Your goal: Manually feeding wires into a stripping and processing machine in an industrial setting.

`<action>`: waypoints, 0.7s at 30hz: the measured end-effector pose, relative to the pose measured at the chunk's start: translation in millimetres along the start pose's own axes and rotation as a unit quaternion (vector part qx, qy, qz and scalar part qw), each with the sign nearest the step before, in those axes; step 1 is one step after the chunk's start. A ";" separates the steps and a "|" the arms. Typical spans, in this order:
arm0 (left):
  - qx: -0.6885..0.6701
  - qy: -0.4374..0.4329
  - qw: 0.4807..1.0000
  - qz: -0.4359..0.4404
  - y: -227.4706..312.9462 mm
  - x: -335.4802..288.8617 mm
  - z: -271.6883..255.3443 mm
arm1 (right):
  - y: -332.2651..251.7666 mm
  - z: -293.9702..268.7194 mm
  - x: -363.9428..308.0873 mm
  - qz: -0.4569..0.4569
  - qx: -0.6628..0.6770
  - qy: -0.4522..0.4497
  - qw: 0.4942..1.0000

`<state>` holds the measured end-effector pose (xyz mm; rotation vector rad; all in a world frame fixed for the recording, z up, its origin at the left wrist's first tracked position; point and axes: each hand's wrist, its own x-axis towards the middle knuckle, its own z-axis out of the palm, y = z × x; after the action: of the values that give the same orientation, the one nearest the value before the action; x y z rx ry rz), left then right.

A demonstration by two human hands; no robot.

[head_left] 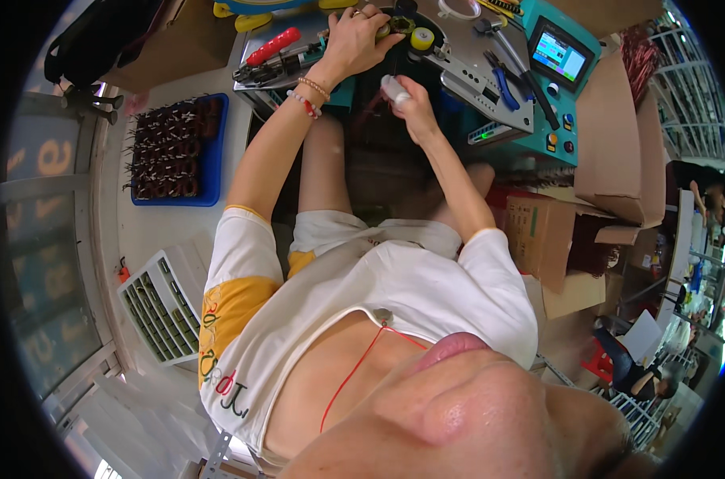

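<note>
My left hand [357, 43] is at the teal-and-metal bench machine [490, 92], its fingers curled around a small olive-green piece [383, 32]. Beside those fingers sit a dark greenish ring-like part [401, 25] and a yellow-rimmed roller [421, 38]. Lower and to the right, my right hand [415, 110] is closed around a whitish, roughly cylindrical object [394, 89]; its exact kind is unclear. A dark gap lies below the machine's working part, between my hands and my legs.
On the left, a blue tray [211, 152] holds rows of brown wound coils with wire ends. Red-handled pliers [274, 46] lie beyond my left forearm. Blue-handled pliers [504, 89], a hammer-like tool [522, 64] and a lit screen [560, 54] are at right. Cardboard boxes [618, 144] stand beside the machine.
</note>
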<state>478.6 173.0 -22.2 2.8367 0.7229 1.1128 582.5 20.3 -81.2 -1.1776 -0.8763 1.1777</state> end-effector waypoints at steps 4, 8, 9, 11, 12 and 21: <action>-0.040 -0.015 0.998 0.035 -15.4 1.0 -2.6 | -79.0 9.9 -10.1 0.092 0.289 -0.092 0.949; -0.316 0.139 0.932 -0.113 18.3 -30.8 -55.6 | -102.8 9.9 -23.7 0.048 -0.365 -0.064 0.928; -0.395 0.161 0.889 -0.166 26.5 -52.5 -62.2 | -95.1 8.3 -24.7 -0.132 -0.506 -0.031 0.852; -0.517 0.173 0.788 -0.286 38.1 -98.0 -65.2 | -96.6 17.6 -24.4 -0.309 -0.683 -0.018 0.661; -0.562 0.168 0.733 -0.345 43.7 -117.2 -66.6 | -99.0 16.1 -18.8 -0.326 -0.700 -0.065 0.632; -0.645 0.082 0.587 -0.482 61.6 -203.8 -30.6 | -174.4 -57.4 155.9 -0.053 -0.212 -0.244 0.945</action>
<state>353.8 27.3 -119.4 0.8524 0.7527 0.9427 706.8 164.1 66.7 -1.1715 -1.6137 1.2480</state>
